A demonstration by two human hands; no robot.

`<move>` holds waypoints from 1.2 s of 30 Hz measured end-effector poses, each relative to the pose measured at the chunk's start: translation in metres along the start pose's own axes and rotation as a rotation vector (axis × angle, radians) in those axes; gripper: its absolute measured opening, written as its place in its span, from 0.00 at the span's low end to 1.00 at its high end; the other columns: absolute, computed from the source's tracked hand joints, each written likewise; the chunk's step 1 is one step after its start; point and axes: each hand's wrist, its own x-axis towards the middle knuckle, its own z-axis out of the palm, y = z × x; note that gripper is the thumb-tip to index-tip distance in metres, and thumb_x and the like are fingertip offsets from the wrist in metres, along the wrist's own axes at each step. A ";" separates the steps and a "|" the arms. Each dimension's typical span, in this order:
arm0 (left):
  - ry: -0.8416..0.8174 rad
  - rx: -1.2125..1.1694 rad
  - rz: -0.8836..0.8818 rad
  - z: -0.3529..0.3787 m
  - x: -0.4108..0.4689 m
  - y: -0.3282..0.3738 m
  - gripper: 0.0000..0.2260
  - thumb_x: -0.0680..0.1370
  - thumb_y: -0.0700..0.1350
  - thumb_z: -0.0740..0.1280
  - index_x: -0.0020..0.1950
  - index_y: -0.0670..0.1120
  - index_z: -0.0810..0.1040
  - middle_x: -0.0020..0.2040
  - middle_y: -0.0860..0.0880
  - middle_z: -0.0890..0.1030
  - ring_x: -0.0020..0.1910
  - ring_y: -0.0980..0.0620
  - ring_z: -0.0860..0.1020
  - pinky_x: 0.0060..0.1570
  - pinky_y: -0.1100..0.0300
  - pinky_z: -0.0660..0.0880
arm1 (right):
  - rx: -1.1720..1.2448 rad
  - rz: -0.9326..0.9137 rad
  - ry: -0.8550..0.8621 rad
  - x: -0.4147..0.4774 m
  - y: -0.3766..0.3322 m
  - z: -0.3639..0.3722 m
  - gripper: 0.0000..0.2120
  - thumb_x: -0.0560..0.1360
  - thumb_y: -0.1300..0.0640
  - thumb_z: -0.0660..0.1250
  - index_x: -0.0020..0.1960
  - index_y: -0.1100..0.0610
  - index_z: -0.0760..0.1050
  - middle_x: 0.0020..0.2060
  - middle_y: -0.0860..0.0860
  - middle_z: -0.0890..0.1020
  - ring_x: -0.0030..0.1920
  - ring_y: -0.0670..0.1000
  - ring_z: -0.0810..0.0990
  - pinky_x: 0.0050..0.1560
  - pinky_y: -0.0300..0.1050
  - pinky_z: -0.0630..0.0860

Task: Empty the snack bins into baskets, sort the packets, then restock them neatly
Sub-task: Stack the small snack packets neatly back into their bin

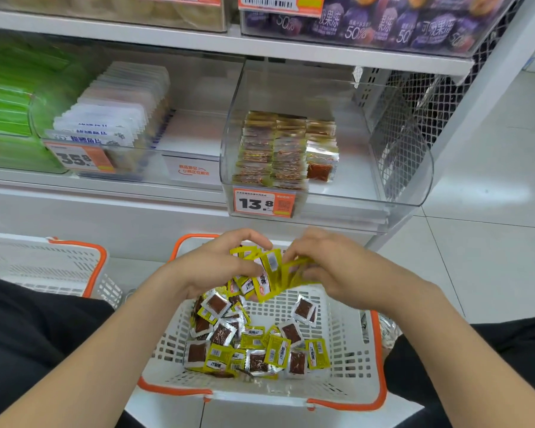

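Observation:
A white basket with an orange rim (349, 350) sits on the floor between my knees, holding several loose yellow and silver snack packets (247, 344). Above it both hands hold a fanned stack of yellow packets (271, 274). My left hand (220, 264) grips the stack's left end. My right hand (328, 267) pinches its right end. On the shelf ahead, a clear bin (352, 186) holds neat rows of the same packets (278, 146) in its left half.
A second white basket with orange rim (44, 264) stands at the left. The shelf holds a bin of white packets (112, 118), green packets (10, 106) and purple jelly pouches (383, 23) above. A mesh side panel (439, 97) closes the shelf's right end.

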 end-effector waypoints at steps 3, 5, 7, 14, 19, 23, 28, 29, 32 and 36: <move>-0.055 0.173 0.085 0.000 -0.001 0.003 0.08 0.82 0.46 0.72 0.57 0.60 0.84 0.61 0.61 0.80 0.57 0.54 0.81 0.55 0.46 0.80 | -0.111 -0.025 -0.046 0.002 -0.014 0.015 0.30 0.77 0.65 0.72 0.70 0.39 0.67 0.56 0.44 0.75 0.57 0.50 0.78 0.56 0.55 0.78; -0.080 0.201 0.116 0.003 -0.001 0.004 0.05 0.82 0.48 0.71 0.56 0.57 0.85 0.57 0.59 0.83 0.57 0.57 0.82 0.55 0.50 0.82 | -0.121 -0.023 -0.030 0.003 -0.020 0.023 0.40 0.75 0.69 0.71 0.74 0.40 0.58 0.59 0.46 0.73 0.56 0.52 0.79 0.50 0.56 0.80; -0.075 0.187 0.114 0.005 0.000 0.004 0.06 0.80 0.53 0.72 0.55 0.56 0.85 0.56 0.56 0.84 0.57 0.57 0.83 0.53 0.54 0.83 | -0.149 -0.017 -0.020 0.005 -0.023 0.030 0.45 0.75 0.72 0.70 0.79 0.41 0.53 0.62 0.47 0.66 0.52 0.51 0.79 0.45 0.55 0.81; -0.027 -0.093 0.074 0.003 0.001 0.003 0.12 0.78 0.52 0.74 0.59 0.48 0.86 0.57 0.46 0.87 0.58 0.49 0.85 0.58 0.50 0.82 | 0.036 0.049 0.121 0.009 -0.018 0.035 0.45 0.81 0.64 0.68 0.82 0.36 0.45 0.64 0.52 0.74 0.62 0.55 0.76 0.59 0.53 0.76; 0.019 -0.370 0.119 0.001 0.005 0.003 0.11 0.79 0.36 0.72 0.62 0.44 0.84 0.58 0.36 0.84 0.56 0.37 0.85 0.55 0.40 0.83 | 0.394 0.299 0.222 0.010 -0.009 0.023 0.25 0.82 0.58 0.70 0.74 0.41 0.68 0.61 0.43 0.78 0.61 0.39 0.78 0.52 0.34 0.73; 0.068 -0.354 0.185 0.001 0.008 0.005 0.13 0.80 0.43 0.72 0.64 0.47 0.84 0.59 0.41 0.85 0.57 0.41 0.85 0.54 0.44 0.83 | 0.689 0.289 0.183 0.012 -0.015 0.029 0.25 0.81 0.55 0.71 0.74 0.39 0.69 0.61 0.43 0.80 0.61 0.43 0.80 0.63 0.50 0.80; 0.103 -0.468 0.072 0.006 0.007 0.003 0.17 0.80 0.51 0.71 0.64 0.42 0.82 0.58 0.40 0.86 0.55 0.40 0.86 0.56 0.44 0.83 | 0.658 0.388 0.224 0.014 -0.017 0.030 0.10 0.82 0.54 0.70 0.62 0.49 0.77 0.54 0.48 0.84 0.55 0.51 0.83 0.61 0.57 0.80; 0.113 -0.498 0.053 0.008 0.008 0.003 0.15 0.82 0.49 0.69 0.63 0.40 0.81 0.57 0.40 0.86 0.53 0.39 0.86 0.55 0.46 0.84 | 0.829 0.443 0.249 0.014 -0.016 0.028 0.08 0.82 0.55 0.70 0.61 0.49 0.78 0.54 0.48 0.86 0.55 0.51 0.84 0.62 0.57 0.80; 0.209 -0.626 0.019 0.018 0.012 0.004 0.11 0.85 0.41 0.64 0.63 0.37 0.80 0.55 0.36 0.86 0.48 0.37 0.87 0.59 0.43 0.82 | 1.514 0.581 0.246 0.016 -0.010 0.022 0.09 0.83 0.59 0.69 0.62 0.59 0.80 0.54 0.53 0.87 0.54 0.54 0.86 0.60 0.54 0.80; 0.375 -0.604 0.166 0.035 0.018 -0.003 0.11 0.83 0.35 0.65 0.63 0.42 0.81 0.52 0.38 0.86 0.46 0.41 0.84 0.43 0.51 0.79 | 1.782 0.648 0.243 0.020 -0.023 0.031 0.10 0.82 0.56 0.69 0.61 0.60 0.81 0.49 0.55 0.85 0.46 0.53 0.79 0.46 0.45 0.75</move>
